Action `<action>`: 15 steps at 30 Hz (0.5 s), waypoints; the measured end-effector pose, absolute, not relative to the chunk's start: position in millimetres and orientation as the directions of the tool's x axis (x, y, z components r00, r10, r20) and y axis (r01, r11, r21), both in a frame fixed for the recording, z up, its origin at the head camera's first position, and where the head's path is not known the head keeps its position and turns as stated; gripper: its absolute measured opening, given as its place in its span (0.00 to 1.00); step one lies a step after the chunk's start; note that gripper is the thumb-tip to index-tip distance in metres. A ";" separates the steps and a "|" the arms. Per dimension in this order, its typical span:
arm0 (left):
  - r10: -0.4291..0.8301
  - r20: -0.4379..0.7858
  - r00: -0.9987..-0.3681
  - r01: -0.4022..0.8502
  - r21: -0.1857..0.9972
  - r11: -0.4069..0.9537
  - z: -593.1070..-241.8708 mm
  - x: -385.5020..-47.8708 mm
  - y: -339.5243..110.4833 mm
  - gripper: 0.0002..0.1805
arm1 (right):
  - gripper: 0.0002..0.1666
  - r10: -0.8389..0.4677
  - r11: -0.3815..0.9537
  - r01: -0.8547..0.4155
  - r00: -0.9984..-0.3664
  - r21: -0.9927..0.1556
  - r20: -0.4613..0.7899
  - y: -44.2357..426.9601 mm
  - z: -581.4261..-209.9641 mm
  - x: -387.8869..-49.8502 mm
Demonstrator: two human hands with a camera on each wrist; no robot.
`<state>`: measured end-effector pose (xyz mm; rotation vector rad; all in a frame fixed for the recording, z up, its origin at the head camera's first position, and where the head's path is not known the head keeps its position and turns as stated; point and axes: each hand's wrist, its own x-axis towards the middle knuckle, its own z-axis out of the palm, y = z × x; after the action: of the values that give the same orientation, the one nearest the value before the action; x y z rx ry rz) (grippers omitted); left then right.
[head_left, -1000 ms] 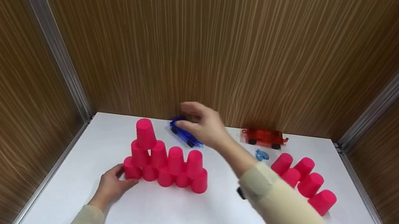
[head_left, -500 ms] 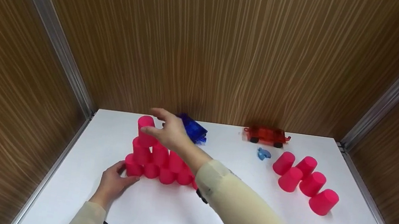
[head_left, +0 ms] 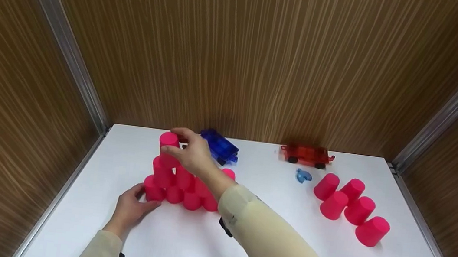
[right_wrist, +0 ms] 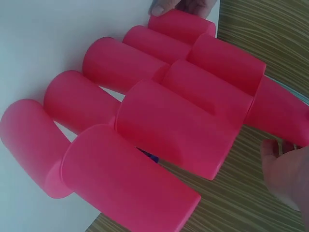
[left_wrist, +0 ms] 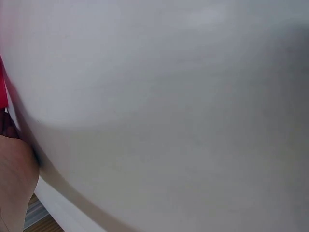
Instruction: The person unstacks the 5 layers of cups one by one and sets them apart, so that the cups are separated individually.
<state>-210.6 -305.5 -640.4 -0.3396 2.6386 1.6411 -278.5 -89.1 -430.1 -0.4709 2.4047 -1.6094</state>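
Upside-down pink cups form a stepped stack on the white table: several in the bottom row [head_left: 191, 201], several in the middle row [head_left: 184, 178], and one top cup [head_left: 170, 139] at the left end. My right hand [head_left: 195, 154] holds that top cup, thumb in front and fingers behind. At the stack's lower left, my left hand [head_left: 131, 209] grips the end bottom cup [head_left: 154, 189] between thumb and fingers. The right wrist view shows the rows [right_wrist: 169, 130] from the side. Only a bit of the left hand [left_wrist: 17, 174] enters the left wrist view. My right arm covers the stack's right end.
A separate group of upside-down pink cups [head_left: 334, 205] stands on the right. Behind the stack lies a blue toy wagon [head_left: 222, 147]. A red toy wagon [head_left: 307, 155] and a small light-blue piece [head_left: 303, 175] are near the back. Wood-grain walls [head_left: 263, 63] enclose the table.
My right hand has moved left and slightly down from over the blue toy wagon to the top cup and now holds it. The left hand keeps its hold on the end bottom cup.
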 end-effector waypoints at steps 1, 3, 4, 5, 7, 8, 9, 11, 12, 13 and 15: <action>-0.173 -0.127 -0.977 -0.191 0.884 0.427 -639.8 -210.3 -305.0 0.44 | 0.36 -0.373 0.339 -0.147 -0.928 -0.929 0.010 -87.4 -429.6 -278.8; -0.172 -0.129 -0.977 -0.192 0.884 0.426 -638.5 -209.6 -304.0 0.45 | 0.35 -0.376 0.310 -0.160 -0.926 -0.937 0.034 -82.3 -427.8 -279.4; -0.173 -0.131 -0.976 -0.194 0.883 0.427 -637.9 -209.2 -303.7 0.45 | 0.34 -0.378 0.301 -0.169 -0.925 -0.939 0.045 -78.9 -426.1 -279.8; -0.176 -0.133 -0.975 -0.198 0.882 0.429 -637.3 -209.0 -303.3 0.45 | 0.34 -0.382 0.289 -0.180 -0.922 -0.940 0.059 -75.1 -424.2 -280.6; -0.180 -0.139 -0.974 -0.205 0.879 0.430 -637.1 -208.2 -302.9 0.45 | 0.33 -0.395 0.267 -0.214 -0.914 -0.939 0.096 -65.5 -419.2 -281.9; -0.182 -0.145 -0.973 -0.211 0.879 0.428 -637.4 -207.6 -302.8 0.46 | 0.33 -0.403 0.257 -0.231 -0.908 -0.938 0.113 -59.9 -416.7 -282.7; -0.184 -0.149 -0.972 -0.215 0.878 0.427 -637.6 -207.2 -302.7 0.46 | 0.33 -0.409 0.251 -0.247 -0.903 -0.936 0.128 -53.6 -413.6 -283.6; -0.185 -0.156 -0.970 -0.222 0.880 0.420 -637.2 -206.7 -302.8 0.46 | 0.33 -0.413 0.239 -0.286 -0.895 -0.928 0.169 -39.8 -407.3 -285.8; -0.184 -0.156 -0.970 -0.221 0.881 0.418 -636.7 -206.5 -303.0 0.47 | 0.33 -0.414 0.237 -0.309 -0.890 -0.921 0.192 -32.3 -403.9 -286.7; -0.184 -0.159 -0.970 -0.223 0.882 0.415 -636.4 -206.4 -303.0 0.47 | 0.33 -0.412 0.241 -0.332 -0.886 -0.912 0.213 -24.4 -400.8 -287.4; -0.186 -0.162 -0.969 -0.227 0.881 0.416 -636.3 -206.0 -303.2 0.48 | 0.32 -0.407 0.246 -0.368 -0.879 -0.897 0.249 -7.8 -395.0 -288.4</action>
<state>-206.0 -303.2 -636.3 -0.3814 2.6101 1.6335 -288.4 -7.8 -395.0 -0.7621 2.4521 -1.7493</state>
